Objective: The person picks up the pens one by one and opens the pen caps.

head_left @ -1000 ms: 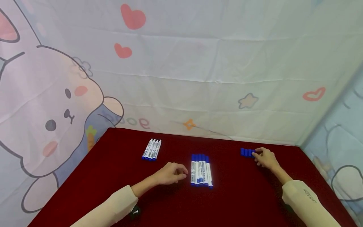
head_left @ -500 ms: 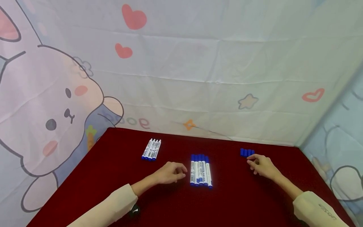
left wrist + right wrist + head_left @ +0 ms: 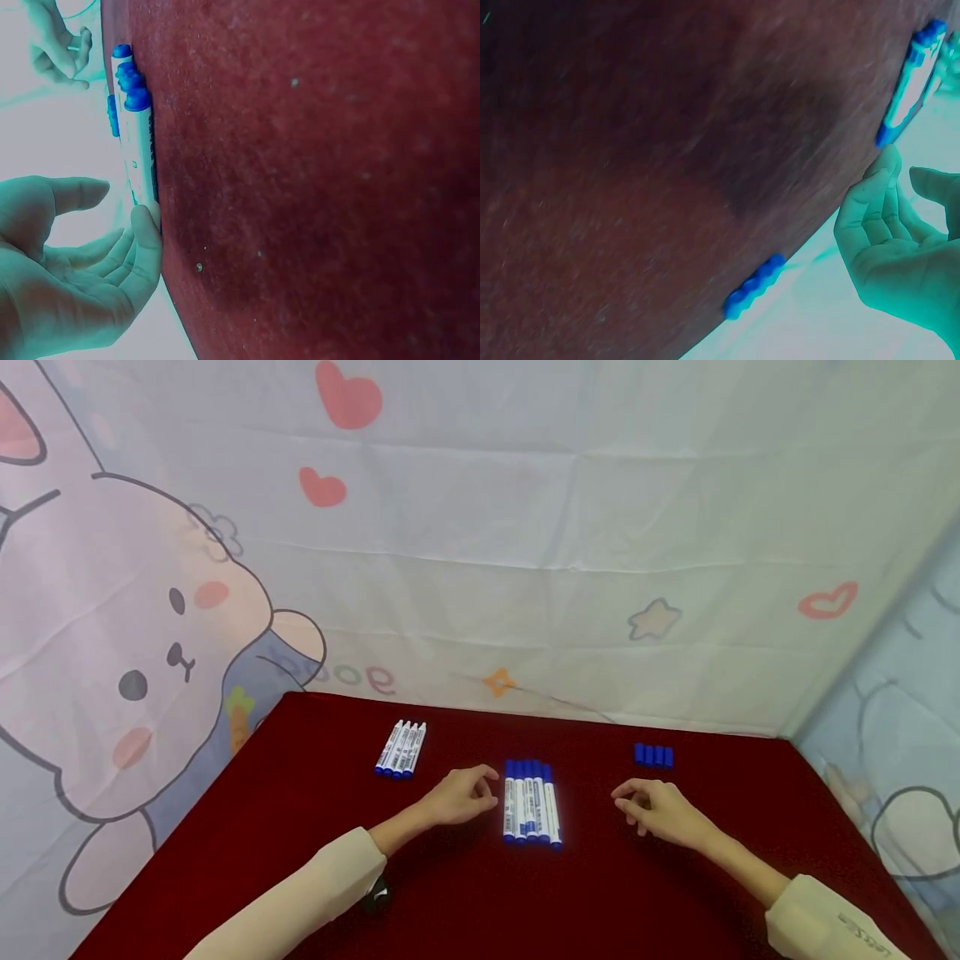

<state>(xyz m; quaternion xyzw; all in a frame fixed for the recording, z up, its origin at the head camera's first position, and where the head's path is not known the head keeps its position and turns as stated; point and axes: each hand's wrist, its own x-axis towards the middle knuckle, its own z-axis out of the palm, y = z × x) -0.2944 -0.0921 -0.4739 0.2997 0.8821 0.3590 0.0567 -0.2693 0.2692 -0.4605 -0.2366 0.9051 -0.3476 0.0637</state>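
Note:
Several capped markers point(image 3: 531, 803), white with blue caps and blue ends, lie side by side mid-table. Just left of them is my left hand point(image 3: 461, 795), its fingers loosely bent and holding nothing. In the left wrist view that hand point(image 3: 82, 262) shows a gap between thumb and fingers, with the markers point(image 3: 136, 142) beyond. My right hand point(image 3: 660, 812) hovers to the right of the markers, fingers relaxed, nothing in it. Behind it, several blue marker caps point(image 3: 654, 755) stand in a tight row. The right wrist view shows the caps point(image 3: 754, 287) well apart from the right hand point(image 3: 900, 232).
Several uncapped markers point(image 3: 401, 750) lie in a slanted row at the back left, white tips pointing away. A dark red cloth point(image 3: 585, 902) covers the table. A printed curtain point(image 3: 480, 527) hangs behind it. A small black object point(image 3: 377, 895) shows beneath the left sleeve.
My right hand has left the blue caps and come left and nearer, toward the capped markers. The caps stay in their row. My left hand has shifted slightly up beside the markers.

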